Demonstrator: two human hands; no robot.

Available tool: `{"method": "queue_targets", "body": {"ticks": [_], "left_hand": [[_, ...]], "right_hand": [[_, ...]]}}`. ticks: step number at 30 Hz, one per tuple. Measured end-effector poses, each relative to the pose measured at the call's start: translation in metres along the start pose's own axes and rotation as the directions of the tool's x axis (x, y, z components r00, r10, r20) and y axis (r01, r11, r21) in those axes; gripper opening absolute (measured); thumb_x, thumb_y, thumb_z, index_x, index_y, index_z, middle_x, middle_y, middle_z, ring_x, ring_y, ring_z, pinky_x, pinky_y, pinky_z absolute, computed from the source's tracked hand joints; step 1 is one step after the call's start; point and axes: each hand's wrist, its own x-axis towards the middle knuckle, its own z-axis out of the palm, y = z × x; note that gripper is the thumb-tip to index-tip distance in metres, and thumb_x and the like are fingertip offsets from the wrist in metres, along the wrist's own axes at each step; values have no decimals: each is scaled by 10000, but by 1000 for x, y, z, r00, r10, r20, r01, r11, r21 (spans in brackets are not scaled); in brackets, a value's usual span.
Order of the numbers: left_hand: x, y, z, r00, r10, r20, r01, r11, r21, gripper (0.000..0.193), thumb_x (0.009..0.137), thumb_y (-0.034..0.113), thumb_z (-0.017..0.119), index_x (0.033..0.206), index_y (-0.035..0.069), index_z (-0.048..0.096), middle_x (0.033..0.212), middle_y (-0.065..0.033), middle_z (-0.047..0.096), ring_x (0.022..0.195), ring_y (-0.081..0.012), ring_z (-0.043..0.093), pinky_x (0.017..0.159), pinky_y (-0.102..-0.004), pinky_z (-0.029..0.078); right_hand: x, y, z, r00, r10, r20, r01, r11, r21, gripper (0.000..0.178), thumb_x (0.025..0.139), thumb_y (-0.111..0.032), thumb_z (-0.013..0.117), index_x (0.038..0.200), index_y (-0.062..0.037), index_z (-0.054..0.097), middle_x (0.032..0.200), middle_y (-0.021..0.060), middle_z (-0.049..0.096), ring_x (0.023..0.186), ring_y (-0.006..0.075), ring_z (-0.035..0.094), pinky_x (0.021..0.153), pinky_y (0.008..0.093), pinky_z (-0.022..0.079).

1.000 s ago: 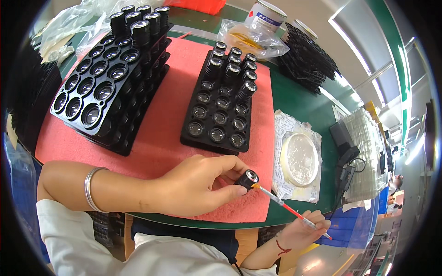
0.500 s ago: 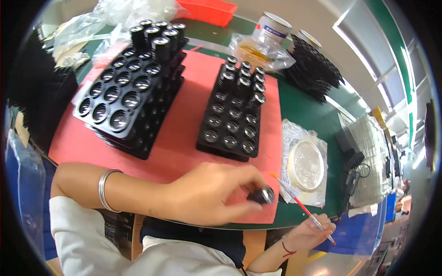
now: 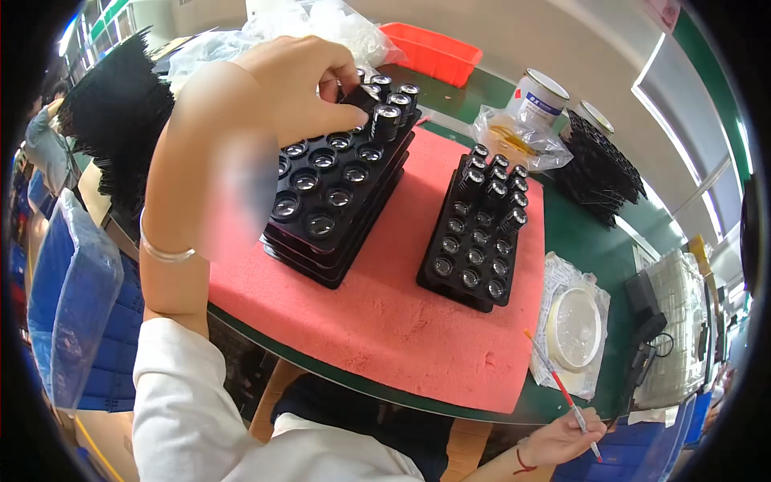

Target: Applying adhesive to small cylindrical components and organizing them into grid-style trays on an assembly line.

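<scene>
My left hand [image 3: 293, 87] reaches over the far end of a stack of black trays [image 3: 344, 261]. Its thumb and fingers close around a black cylindrical part [image 3: 361, 99], partly hidden by the fingers, among several upright black cylinders with shiny glass-like tops [image 3: 385, 122]. Round shiny pieces fill the tray's nearer pockets. At the lower right, my right hand [image 3: 566, 438] grips a thin paintbrush [image 3: 560, 384] with a red and white handle, its orange tip up beside a round shallow dish [image 3: 575, 328]. A smaller black tray [image 3: 456, 291] holds similar cylinders and pieces.
Pink foam [image 3: 377, 321] lies under both trays on the green table. Behind are a red bin [image 3: 434, 55], plastic bags [image 3: 321, 28] and a white tin [image 3: 538, 98]. Stacked black trays stand at the left [image 3: 120, 120] and far right [image 3: 598, 169].
My left hand has carried the black cylinder from the foam's near edge to the far end of the left tray stack. The view has swung left; my right hand still holds the paintbrush.
</scene>
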Motion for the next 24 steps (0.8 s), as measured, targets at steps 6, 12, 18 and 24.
{"method": "queue_targets", "body": {"ticks": [6,12,18,24], "left_hand": [[10,-15,15,991,-86,102,84,996,19,335,666,235,692,853,-35,625,731,-152,628,678,-257,605,653,-313,478],[15,-21,21,988,-104,115,102,994,24,346,677,238,689,876,-37,617,759,-148,641,671,-252,610,637,-312,477],[16,-20,25,994,-52,97,47,997,55,344,693,209,684,912,-42,599,717,-131,640,630,-232,604,603,-312,466],[16,-22,25,993,-46,112,39,997,63,333,687,210,686,910,-26,610,741,-128,644,640,-240,604,602,-312,463]], "right_hand": [[-2,-2,4,999,-7,-48,5,999,-33,249,954,-269,362,779,-92,360,708,-5,252,651,101,258,620,249,234],[-1,-2,1,1000,-9,-20,8,999,-47,254,954,-270,362,775,-90,357,711,-2,256,653,102,260,619,250,236],[-2,-2,5,996,1,-84,-6,998,-62,268,955,-272,361,760,-89,337,708,5,270,649,102,266,619,244,242],[-1,0,4,998,-12,-60,10,999,-38,281,959,-272,352,751,-84,326,700,6,262,643,104,267,613,242,245]]}}
